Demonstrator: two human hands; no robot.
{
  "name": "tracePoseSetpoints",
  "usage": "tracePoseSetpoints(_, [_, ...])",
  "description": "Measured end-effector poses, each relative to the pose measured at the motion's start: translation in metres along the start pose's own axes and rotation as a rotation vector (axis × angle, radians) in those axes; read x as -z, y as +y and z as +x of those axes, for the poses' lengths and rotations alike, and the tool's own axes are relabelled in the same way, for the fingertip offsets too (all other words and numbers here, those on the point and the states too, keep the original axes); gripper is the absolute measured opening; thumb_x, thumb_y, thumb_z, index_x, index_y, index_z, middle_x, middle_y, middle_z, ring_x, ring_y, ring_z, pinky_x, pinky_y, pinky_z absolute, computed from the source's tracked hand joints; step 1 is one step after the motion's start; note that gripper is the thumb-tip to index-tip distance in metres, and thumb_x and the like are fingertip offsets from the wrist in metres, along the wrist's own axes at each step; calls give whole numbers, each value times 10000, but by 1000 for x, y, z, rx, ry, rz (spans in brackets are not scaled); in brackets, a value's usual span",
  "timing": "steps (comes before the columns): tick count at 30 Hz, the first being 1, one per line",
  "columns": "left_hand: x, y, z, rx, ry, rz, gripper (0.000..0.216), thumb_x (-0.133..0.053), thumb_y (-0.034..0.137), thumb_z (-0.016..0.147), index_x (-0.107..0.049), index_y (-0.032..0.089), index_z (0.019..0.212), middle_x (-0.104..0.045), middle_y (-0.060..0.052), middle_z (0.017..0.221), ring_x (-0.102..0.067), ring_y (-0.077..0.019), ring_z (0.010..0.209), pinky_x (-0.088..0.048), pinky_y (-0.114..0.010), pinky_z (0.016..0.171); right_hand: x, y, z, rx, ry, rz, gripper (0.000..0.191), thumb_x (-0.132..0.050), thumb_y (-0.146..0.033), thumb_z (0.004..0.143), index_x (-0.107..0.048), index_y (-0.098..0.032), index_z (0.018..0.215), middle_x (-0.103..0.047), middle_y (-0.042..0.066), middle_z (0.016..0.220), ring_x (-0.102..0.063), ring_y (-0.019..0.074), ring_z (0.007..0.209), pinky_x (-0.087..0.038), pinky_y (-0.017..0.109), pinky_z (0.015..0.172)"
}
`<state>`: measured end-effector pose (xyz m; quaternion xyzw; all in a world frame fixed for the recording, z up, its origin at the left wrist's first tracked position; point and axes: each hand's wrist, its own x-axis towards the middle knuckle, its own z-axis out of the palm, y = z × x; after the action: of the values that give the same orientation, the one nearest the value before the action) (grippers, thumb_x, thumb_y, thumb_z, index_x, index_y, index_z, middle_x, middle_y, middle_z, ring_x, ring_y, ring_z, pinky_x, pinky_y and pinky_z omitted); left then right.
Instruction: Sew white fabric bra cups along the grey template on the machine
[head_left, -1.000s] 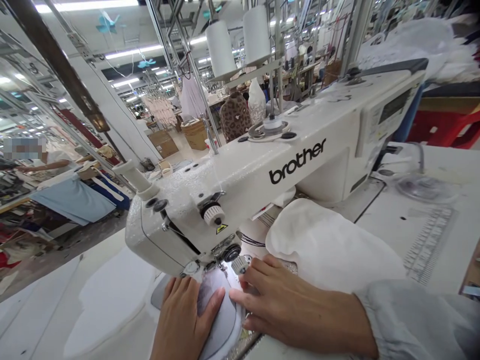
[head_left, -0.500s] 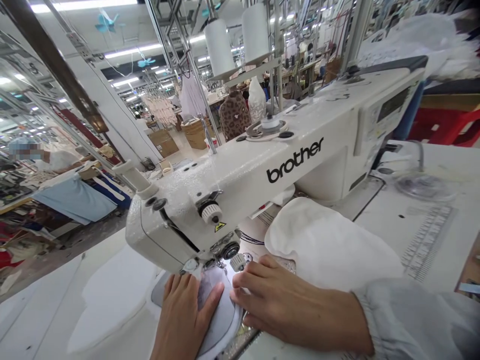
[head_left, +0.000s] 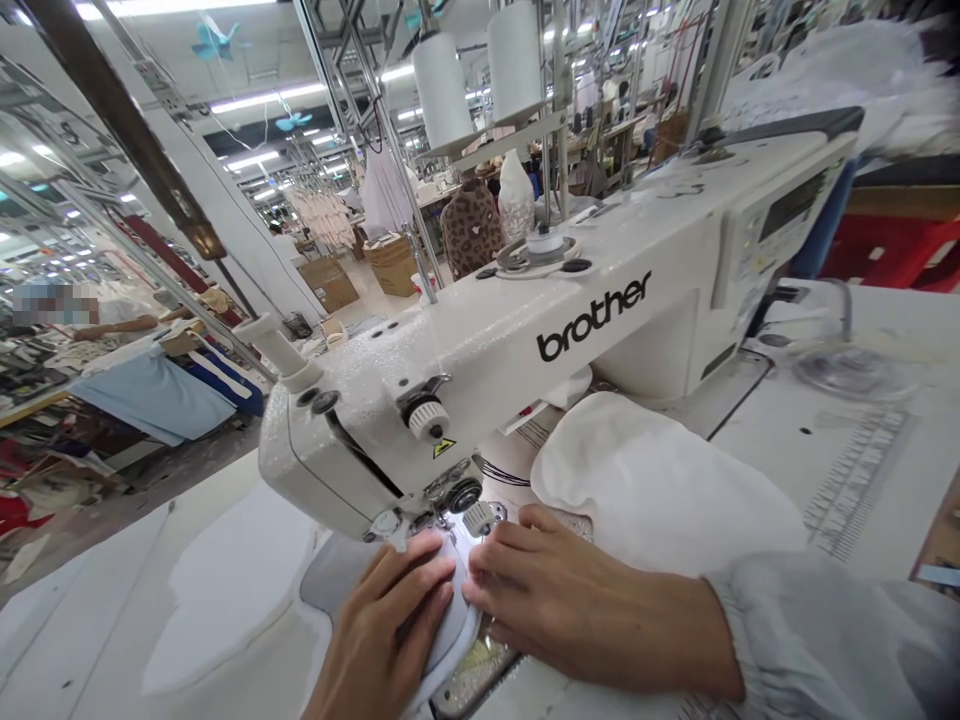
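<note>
A light grey-white fabric piece point(head_left: 455, 640) with a rounded, layered edge lies under the needle area of a white sewing machine point(head_left: 480, 350). My left hand point(head_left: 386, 625) rests on top of it, fingers stretched out toward the presser foot and thumb drawn in beside them. On the other side, my right hand point(head_left: 555, 590) has its fingers curled and pinched together at the fabric's right edge, close to the needle. The fingertips of both hands nearly meet. The needle's contact with the cloth is too small to make out.
A loose white cloth piece point(head_left: 652, 480) lies right of the needle, under the machine arm. Flat white pieces point(head_left: 225, 590) lie at left. Thread cones point(head_left: 516, 65) stand above the machine. A ruler scale point(head_left: 859, 480) marks the table at right. A co-worker sits far left.
My left hand has shifted slightly right and forward on the fabric, its spread thumb now drawn in toward the fingers. My right hand stays almost in place at the edge.
</note>
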<state>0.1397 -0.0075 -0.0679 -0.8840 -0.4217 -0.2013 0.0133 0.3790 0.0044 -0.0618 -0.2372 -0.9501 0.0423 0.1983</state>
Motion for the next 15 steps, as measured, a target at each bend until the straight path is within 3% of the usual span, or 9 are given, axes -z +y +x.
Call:
tracePoseSetpoints(9, [-13,-6,-3,112,100,86,199,-528,297,919,-682,275,1042,-721,-33,974,-690,-169,937,-590,-263,769,-6,4,3,-153,-48,2,198,-522,-394,969,-534,-207,1033,-573,44,1028,-464,217,914,-321,366,781])
tracePoseSetpoints(15, [-5,-6,-1,88,27,-37,196,-551,264,911,-677,312,1053,-709,10,1101,-678,-103,1002,-541,-192,891,-7,2,3,-81,-34,-16,144,-427,-314,1014,-530,-213,1016,-569,36,984,-459,206,875,-303,359,748])
